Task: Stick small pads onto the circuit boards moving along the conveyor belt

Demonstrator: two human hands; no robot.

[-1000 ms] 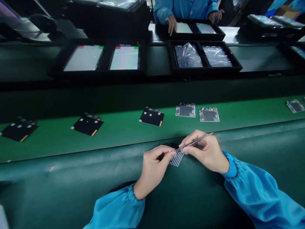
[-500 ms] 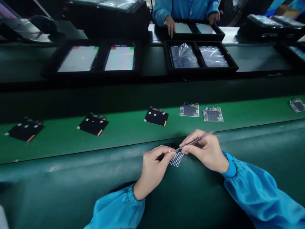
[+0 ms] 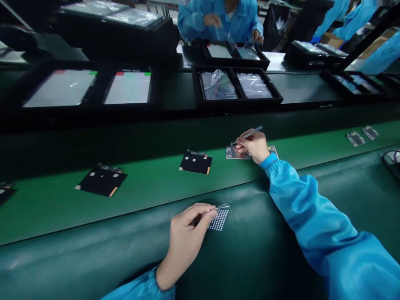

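My left hand (image 3: 190, 231) pinches a sheet of small white dot stickers (image 3: 220, 220) over the dark green mat, and a clear film edge sticks up past the fingertips. Farther forward, my right hand (image 3: 253, 145) is closed around metal tweezers (image 3: 254, 131). The tweezers' tip is at the upper part of a circuit board (image 3: 233, 154) on the green strip; I cannot tell whether it touches. Another board (image 3: 274, 151) is partly hidden behind my right hand. To the left lies a board with a black cover and white squares (image 3: 195, 163).
Another black-covered board (image 3: 101, 181) lies farther left on the green strip (image 3: 150, 183); two bare boards (image 3: 355, 138) lie at the right. Black trays with film-covered panels (image 3: 237, 102) stand behind. Across the bench, a person in blue (image 3: 218, 25) handles clear film.
My right hand has moved forward with the tweezers from the sticker sheet to a circuit board. My left hand still holds the sheet. The view has shifted, and the person opposite has lifted film.
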